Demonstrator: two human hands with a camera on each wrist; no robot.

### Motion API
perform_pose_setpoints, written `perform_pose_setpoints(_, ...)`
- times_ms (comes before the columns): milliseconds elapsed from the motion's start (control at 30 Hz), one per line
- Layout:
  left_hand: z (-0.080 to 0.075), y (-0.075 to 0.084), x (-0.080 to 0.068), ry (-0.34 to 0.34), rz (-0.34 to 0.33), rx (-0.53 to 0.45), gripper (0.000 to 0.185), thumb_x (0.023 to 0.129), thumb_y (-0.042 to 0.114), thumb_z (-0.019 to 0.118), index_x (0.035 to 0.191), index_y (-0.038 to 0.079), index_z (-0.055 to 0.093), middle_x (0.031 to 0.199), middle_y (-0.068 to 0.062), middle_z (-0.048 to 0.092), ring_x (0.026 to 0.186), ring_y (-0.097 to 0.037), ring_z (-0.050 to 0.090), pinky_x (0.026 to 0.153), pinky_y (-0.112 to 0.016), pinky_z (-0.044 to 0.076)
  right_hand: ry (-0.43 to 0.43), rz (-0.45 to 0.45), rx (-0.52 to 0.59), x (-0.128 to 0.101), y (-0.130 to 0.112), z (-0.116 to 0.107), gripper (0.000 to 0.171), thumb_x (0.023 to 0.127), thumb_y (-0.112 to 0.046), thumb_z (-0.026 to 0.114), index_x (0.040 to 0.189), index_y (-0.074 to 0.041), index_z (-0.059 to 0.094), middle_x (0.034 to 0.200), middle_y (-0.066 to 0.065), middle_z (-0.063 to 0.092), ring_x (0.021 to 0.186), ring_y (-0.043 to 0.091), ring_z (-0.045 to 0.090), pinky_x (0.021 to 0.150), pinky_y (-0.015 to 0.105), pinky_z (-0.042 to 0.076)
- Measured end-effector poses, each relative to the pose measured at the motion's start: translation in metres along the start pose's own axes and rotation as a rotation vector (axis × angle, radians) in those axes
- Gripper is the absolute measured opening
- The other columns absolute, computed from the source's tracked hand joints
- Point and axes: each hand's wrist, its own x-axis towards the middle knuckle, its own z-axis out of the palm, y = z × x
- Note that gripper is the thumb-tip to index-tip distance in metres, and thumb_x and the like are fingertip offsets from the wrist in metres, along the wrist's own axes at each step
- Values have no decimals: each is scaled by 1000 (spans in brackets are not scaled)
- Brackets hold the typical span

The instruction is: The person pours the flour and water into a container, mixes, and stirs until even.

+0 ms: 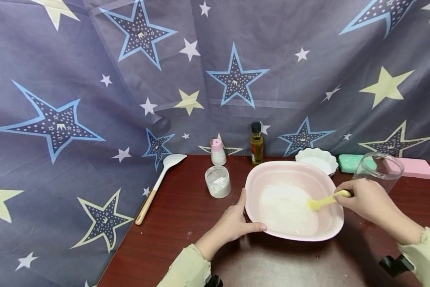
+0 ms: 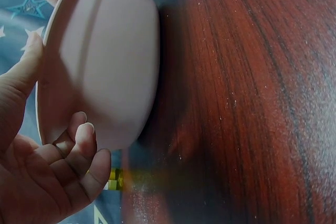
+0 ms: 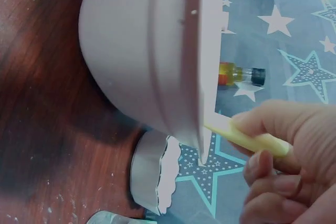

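Note:
A pale pink basin [image 1: 294, 235] stands on the table with white, milky contents [image 1: 286, 207] in it. At its left side my left hand [image 1: 233, 223] holds the rim, thumb along the near edge; in the left wrist view the other fingers curl by the outer wall. My right hand [image 1: 367, 199] grips the handle of a small yellow spatula [image 1: 324, 201] over the basin's right rim. The spatula's head dips into the white contents, so its exact shape is partly hidden. From the right wrist view, thumb and fingers pinch the yellow handle [image 3: 257, 141].
Behind the basin are an oil bottle [image 1: 257, 145], a pink-capped shaker [image 1: 218, 153] and a scalloped white dish [image 1: 317, 157]. A jar of white powder [image 1: 218, 185] and a white ladle [image 1: 161, 179] lie left. Right: clear container [image 1: 380, 171], green block [image 1: 349, 162], pink block [image 1: 416, 167].

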Motion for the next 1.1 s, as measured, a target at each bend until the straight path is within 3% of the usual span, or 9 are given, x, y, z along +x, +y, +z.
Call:
perform_pose_setpoints(300, 0, 1, 0, -4, -4, -3, 122, 73, 46, 84, 156, 3, 5, 62, 4, 54, 52, -6, 49, 56, -23, 43, -43, -14, 91, -9, 0, -2, 5, 75, -16, 79, 76, -18, 75, 63, -13, 53, 60, 1, 39, 53, 25, 36)
perform_pose_setpoints(533, 1, 1, 1, -4, -3, 6, 122, 73, 47, 84, 156, 3, 5, 62, 4, 54, 52, -5, 50, 56, -23, 43, -112, -32, 226, -13, -7, 3, 8, 77, -9, 77, 78, -17, 74, 61, -14, 53, 47, -2, 38, 42, 23, 36)
perform_pose_setpoints(800, 1, 1, 1, 2, 5, 20, 122, 73, 47, 83, 156, 4, 6, 62, 4, 54, 52, -6, 49, 59, -23, 44, -134, -57, 199, -11, -24, 16, 7, 78, -19, 80, 78, -21, 73, 62, -20, 54, 60, -2, 43, 54, 23, 39)
perform_pose_setpoints(1100, 0, 2, 0, 0, 0, 12, 122, 74, 46, 84, 156, 3, 5, 61, 4, 53, 52, -6, 49, 58, -23, 44, -74, -110, 249, -3, -42, 31, 8, 79, -17, 79, 76, -20, 72, 61, -20, 51, 56, -2, 41, 52, 23, 38)
